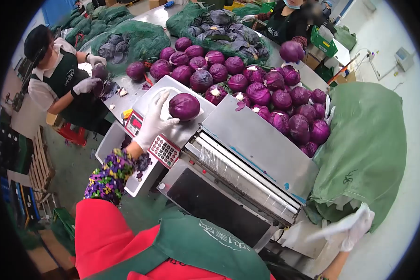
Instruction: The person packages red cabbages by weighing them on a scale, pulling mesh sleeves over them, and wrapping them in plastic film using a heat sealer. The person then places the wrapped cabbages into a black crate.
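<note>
My left hand (155,122), in a white glove, reaches over the electronic scale (165,150) with fingers stretched apart. Its thumb and fingertips are right at the side of a red cabbage (184,107), which sits on the scale's white plate. Far to the right, my right hand (359,227), also gloved, is closed on a flat white sheet (338,227), blurred by motion. That hand is beside the open mouth of a large green sack (364,144). Between my hands stands a film wrapping machine (247,172) with clear film across its rollers and a dark plate in front.
Behind the wrapper lies a big heap of red cabbages (259,93). Green mesh bags (130,37) of cabbages lie farther back. At left a co-worker (65,84) handles a cabbage; another person (289,23) stands at the back. A white bin (142,179) holds leaf scraps below the scale.
</note>
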Motion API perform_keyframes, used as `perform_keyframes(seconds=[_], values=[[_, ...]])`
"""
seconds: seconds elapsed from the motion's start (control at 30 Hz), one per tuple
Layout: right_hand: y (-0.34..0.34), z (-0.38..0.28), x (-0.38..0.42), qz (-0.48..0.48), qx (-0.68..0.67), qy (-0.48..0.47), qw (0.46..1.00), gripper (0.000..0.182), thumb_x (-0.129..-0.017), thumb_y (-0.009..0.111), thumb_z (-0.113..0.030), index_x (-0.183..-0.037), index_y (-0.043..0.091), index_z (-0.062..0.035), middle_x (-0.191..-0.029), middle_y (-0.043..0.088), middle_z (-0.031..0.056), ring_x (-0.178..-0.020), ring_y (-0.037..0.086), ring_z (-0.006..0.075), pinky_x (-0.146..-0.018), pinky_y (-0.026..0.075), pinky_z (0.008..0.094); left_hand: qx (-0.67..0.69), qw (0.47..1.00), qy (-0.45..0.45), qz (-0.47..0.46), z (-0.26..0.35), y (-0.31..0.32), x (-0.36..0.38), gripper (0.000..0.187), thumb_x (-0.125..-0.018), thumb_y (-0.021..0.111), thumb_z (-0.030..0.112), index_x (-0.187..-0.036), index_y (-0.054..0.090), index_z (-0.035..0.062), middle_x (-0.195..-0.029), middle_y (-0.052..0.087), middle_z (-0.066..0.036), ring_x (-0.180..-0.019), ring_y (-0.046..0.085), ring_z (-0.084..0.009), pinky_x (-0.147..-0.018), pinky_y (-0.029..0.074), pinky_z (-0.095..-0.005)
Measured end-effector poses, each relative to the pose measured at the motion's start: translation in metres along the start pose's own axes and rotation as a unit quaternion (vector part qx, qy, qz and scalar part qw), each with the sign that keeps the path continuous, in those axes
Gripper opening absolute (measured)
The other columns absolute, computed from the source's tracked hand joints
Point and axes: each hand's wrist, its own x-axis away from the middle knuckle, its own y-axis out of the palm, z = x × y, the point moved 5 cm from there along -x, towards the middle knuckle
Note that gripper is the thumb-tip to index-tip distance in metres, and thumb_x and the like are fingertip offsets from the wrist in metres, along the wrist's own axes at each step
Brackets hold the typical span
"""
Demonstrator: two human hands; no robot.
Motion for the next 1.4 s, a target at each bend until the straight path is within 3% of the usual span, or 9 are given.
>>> perform_keyframes(seconds=[0.13, 0.3, 0.4, 0.47, 0.6, 0.73, 0.8, 1.23, 1.4], values=[[0.077, -0.092, 0.077, -0.152, -0.135, 0.084, 0.975, 0.017, -0.095, 0.053, -0.017, -0.083, 0.047, -0.0057, -0.071, 0.045, 0.0006, -0.067, 0.046, 0.0112, -0.056, 0.04, 0.0287, 0.339, 0.94, -0.043, -0.027, 0.106, 0.029, 0.055, 0.058, -0.082, 0.074, 0.014, -0.133, 0.051, 0.0039, -0.132, 0.056, -0.012, -0.116, 0.057, -0.023, -0.103, 0.042, -0.0342], [0.238, -0.159, 0.183, -0.394, 0.042, -0.374, 0.838, 0.029, -0.098, 0.047, -0.022, -0.095, 0.061, 0.0034, -0.074, 0.06, 0.0193, -0.066, 0.058, 0.0287, -0.064, 0.047, 0.0351, 0.498, 0.835, -0.062, -0.226, 0.239, 0.064, 0.109, 0.066, -0.082, 0.075, 0.02, -0.138, 0.045, 0.0049, -0.133, 0.051, -0.011, -0.119, 0.051, -0.0182, -0.099, 0.043, -0.0326], [0.284, -0.128, 0.203, -0.495, -0.231, 0.307, 0.78, 0.05, -0.102, 0.041, -0.046, -0.107, 0.059, 0.0003, -0.071, 0.06, 0.0049, -0.065, 0.059, 0.0139, -0.059, 0.048, 0.0277, 0.497, 0.838, -0.149, -0.168, 0.204, 0.062, 0.118, 0.036, -0.088, 0.069, 0.014, -0.12, 0.059, 0.0005, -0.105, 0.063, -0.006, -0.099, 0.059, -0.0121, -0.09, 0.047, -0.0281], [0.297, -0.129, 0.206, -0.586, -0.302, 0.355, 0.663, 0.044, -0.102, 0.044, -0.043, -0.106, 0.06, -0.0027, -0.074, 0.06, 0.0016, -0.065, 0.056, 0.0091, -0.059, 0.048, 0.0246, 0.593, 0.764, -0.211, -0.143, 0.182, 0.052, 0.12, 0.019, -0.092, 0.063, 0.01, -0.109, 0.06, 0.001, -0.101, 0.065, -0.005, -0.095, 0.059, -0.0089, -0.087, 0.047, -0.0268], [0.338, -0.156, 0.243, -0.525, -0.331, 0.066, 0.781, 0.048, -0.095, 0.063, -0.024, -0.135, 0.049, -0.0021, -0.114, 0.061, 0.0049, -0.098, 0.056, 0.0098, -0.086, 0.047, 0.0242, 0.618, 0.724, -0.292, -0.091, 0.147, 0.043, 0.125, 0.017, -0.091, 0.063, 0.007, -0.108, 0.061, 0.0018, -0.097, 0.065, -0.002, -0.09, 0.06, -0.0078, -0.083, 0.048, -0.0256], [0.369, -0.166, 0.268, -0.501, -0.363, 0.151, 0.771, 0.039, -0.094, 0.064, -0.016, -0.128, 0.054, -0.0011, -0.109, 0.063, 0.0056, -0.094, 0.059, 0.0102, -0.082, 0.05, 0.0238, 0.536, 0.792, -0.292, -0.021, 0.124, 0.026, 0.13, 0.017, -0.088, 0.066, 0.006, -0.105, 0.065, 0.0026, -0.097, 0.064, -0.003, -0.087, 0.059, -0.0108, -0.081, 0.048, -0.0259], [0.376, -0.167, 0.269, -0.495, -0.338, 0.175, 0.781, 0.029, -0.095, 0.062, -0.015, -0.12, 0.057, -0.0009, -0.102, 0.064, 0.0051, -0.088, 0.06, 0.0096, -0.078, 0.05, 0.0232, 0.207, 0.966, -0.088, 0.124, 0.128, -0.011, 0.118, 0.015, -0.085, 0.068, 0.005, -0.1, 0.067, 0.0031, -0.096, 0.064, -0.005, -0.085, 0.06, -0.0159, -0.078, 0.048, -0.0269], [0.397, -0.214, 0.234, -0.37, -0.357, 0.216, 0.83, 0.01, -0.1, 0.053, -0.016, -0.101, 0.049, -0.0071, -0.082, 0.05, -0.0022, -0.074, 0.048, 0.0051, -0.065, 0.043, 0.0218, 0.616, 0.624, -0.328, -0.352, 0.096, 0.031, 0.102, 0.035, -0.09, 0.069, 0.017, -0.119, 0.055, 0.0033, -0.095, 0.062, 0.0, -0.082, 0.057, -0.0036, -0.067, 0.047, -0.0199], [0.423, -0.202, 0.227, -0.521, -0.245, 0.083, 0.813, 0.04, -0.095, 0.063, -0.036, -0.107, 0.057, 0.0006, -0.101, 0.062, 0.005, -0.093, 0.055, 0.0092, -0.085, 0.046, 0.0267, 0.555, 0.774, -0.283, -0.115, 0.039, 0.015, 0.054, 0.014, -0.092, 0.064, 0.015, -0.099, 0.062, 0.0022, -0.088, 0.067, -0.004, -0.078, 0.062, -0.0094, -0.07, 0.052, -0.0255]])
